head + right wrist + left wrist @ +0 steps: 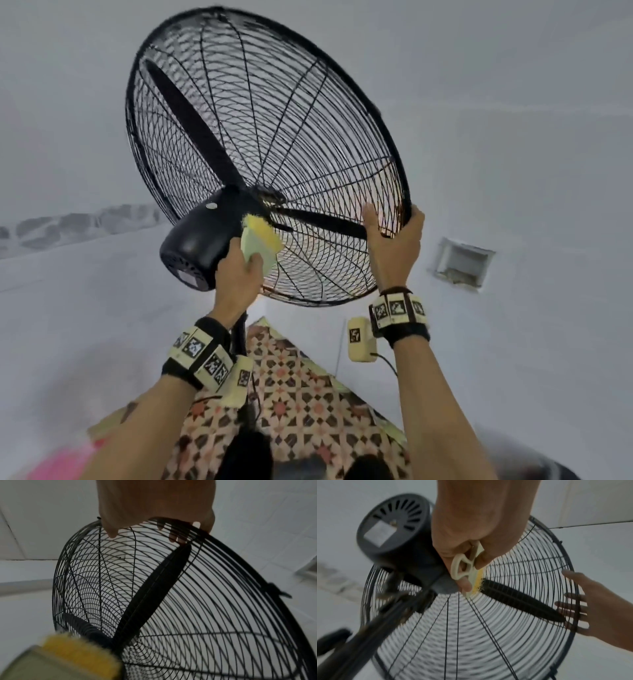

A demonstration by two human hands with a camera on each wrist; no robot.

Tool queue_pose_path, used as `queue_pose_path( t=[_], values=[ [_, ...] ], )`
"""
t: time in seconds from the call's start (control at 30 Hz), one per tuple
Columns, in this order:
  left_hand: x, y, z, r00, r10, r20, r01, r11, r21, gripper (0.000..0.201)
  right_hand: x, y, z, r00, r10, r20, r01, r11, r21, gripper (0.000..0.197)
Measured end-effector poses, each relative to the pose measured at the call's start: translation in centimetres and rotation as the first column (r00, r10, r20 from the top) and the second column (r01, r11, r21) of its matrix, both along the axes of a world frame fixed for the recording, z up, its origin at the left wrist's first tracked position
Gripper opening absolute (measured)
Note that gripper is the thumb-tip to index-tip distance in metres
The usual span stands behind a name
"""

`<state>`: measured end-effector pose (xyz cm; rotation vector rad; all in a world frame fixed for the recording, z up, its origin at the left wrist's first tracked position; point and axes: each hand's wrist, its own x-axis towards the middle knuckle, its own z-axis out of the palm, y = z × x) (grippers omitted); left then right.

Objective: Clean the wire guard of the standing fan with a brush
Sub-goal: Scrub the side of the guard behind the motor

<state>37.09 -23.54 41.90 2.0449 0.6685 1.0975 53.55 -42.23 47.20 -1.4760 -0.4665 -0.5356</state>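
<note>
The black wire guard (308,130) of the standing fan fills the upper middle of the head view, seen from behind. Its motor housing (198,240) juts toward me. My left hand (239,274) grips a pale green brush (262,245) with yellow bristles, which press on the rear wires beside the motor. In the left wrist view my fingers curl round the brush handle (459,568). My right hand (394,240) grips the guard's rim (407,192) at the right, thumb behind and fingers wrapped over the front. The right wrist view shows the brush (75,654) at the lower left.
The fan's pole (368,632) runs down below the motor. A patterned mat (301,394) covers the floor beneath. White walls surround the fan, with a recessed wall box (462,262) at the right. A black fan blade (154,588) sits inside the guard.
</note>
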Motion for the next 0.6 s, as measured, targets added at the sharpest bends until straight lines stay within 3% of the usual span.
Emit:
queue_pose_path(
  t=[0.1,0.17,0.27,0.33,0.47,0.6],
  values=[
    [0.9,-1.0,-4.7,0.995,-0.08,0.054,0.081,0.997,-0.01,0.032,-0.5,-0.5,-2.4,1.0,0.003,0.006,-0.003,0.999,0.043,0.087],
    [1.5,-1.2,-7.9,0.996,-0.083,0.042,0.088,0.988,-0.126,0.039,-0.5,-0.6,-4.5,0.997,0.041,-0.066,-0.038,0.998,0.047,0.091],
    [2.4,-1.0,-12.1,0.996,-0.087,0.0,0.081,0.921,-0.38,0.033,-0.3,-0.4,-7.7,0.985,0.082,-0.155,-0.075,0.996,0.046,0.098],
    [3.2,-0.5,-14.7,1.0,-0.029,-0.007,0.022,0.864,-0.503,0.034,0.2,0.0,-9.6,0.976,0.099,-0.195,-0.089,0.994,0.06,0.1],
    [5.0,1.3,-19.5,0.996,0.052,-0.07,-0.085,0.778,-0.622,0.059,0.9,1.4,-11.5,0.946,0.171,-0.275,-0.121,0.975,0.187,0.095],
    [10.4,8.2,-29.9,0.987,0.137,-0.078,-0.154,0.731,-0.665,0.074,2.0,2.6,-12.9,0.938,0.21,-0.278,-0.134,0.954,0.267,0.092]
  ],
)
